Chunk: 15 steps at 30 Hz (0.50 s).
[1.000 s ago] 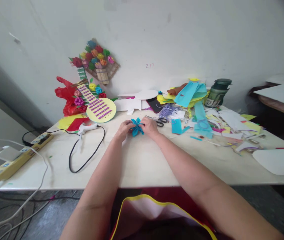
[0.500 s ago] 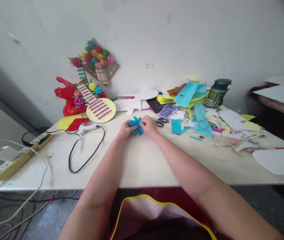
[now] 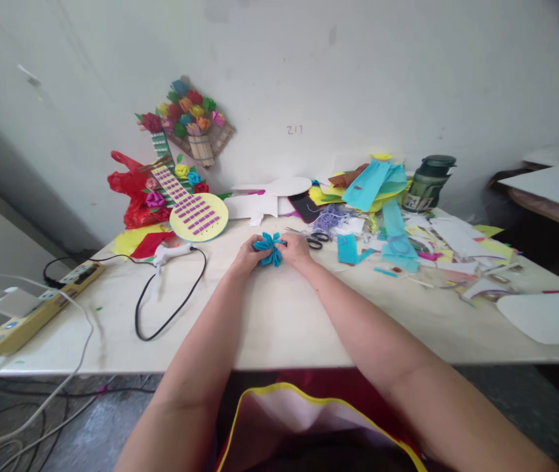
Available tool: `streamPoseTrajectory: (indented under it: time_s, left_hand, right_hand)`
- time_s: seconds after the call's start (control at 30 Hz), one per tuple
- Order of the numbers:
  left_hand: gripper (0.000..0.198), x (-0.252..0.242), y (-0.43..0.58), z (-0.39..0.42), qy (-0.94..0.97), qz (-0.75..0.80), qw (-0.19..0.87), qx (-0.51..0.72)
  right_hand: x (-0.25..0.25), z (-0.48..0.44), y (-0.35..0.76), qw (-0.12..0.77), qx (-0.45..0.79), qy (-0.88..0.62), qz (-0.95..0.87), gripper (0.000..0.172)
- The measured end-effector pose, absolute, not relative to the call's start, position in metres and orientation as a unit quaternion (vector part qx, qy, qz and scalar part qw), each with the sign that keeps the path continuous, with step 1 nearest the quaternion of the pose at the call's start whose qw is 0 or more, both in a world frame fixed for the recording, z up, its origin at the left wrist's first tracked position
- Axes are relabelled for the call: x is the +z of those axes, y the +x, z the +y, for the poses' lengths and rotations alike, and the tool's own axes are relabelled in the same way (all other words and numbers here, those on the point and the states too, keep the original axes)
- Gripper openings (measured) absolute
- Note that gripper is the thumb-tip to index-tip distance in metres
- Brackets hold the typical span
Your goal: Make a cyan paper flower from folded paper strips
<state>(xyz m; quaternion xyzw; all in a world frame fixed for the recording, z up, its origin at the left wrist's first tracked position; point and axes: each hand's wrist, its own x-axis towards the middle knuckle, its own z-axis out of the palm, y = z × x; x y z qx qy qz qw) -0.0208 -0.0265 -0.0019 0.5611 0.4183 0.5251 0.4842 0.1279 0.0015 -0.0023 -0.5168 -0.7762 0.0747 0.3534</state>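
Observation:
A blue paper flower (image 3: 270, 250) with several petals is held between my two hands, over the middle of the table. My left hand (image 3: 248, 254) grips its left petals between thumb and fingers. On the opposite side, my right hand (image 3: 295, 249) pinches the petals near the flower's centre. Just beyond the right hand lie black-handled scissors (image 3: 315, 241), their blades partly behind the fingers. Blue crepe paper strips (image 3: 347, 250) rest further right.
A white glue gun (image 3: 173, 250) with a looped black cord lies left, near a power strip (image 3: 38, 308). A yellow guitar-shaped craft (image 3: 199, 226) leans at the back left. Paper scraps (image 3: 456, 242) and a green bottle (image 3: 429, 183) occupy the right side.
The flower has turned slightly in my fingers, and its petals look more spread and rounded. Both hands stay in nearly the same place.

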Motion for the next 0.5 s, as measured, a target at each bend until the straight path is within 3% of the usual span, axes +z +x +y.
streamPoseTrajectory:
  time_s: [0.5]
  left_hand:
    - [0.036,-0.0017,-0.0225,-0.0257,0.560,0.403,0.494,0.529]
  right_hand:
    - [-0.0001,0.0059,0.1323,0.369,0.173,-0.512,-0.756,0.014]
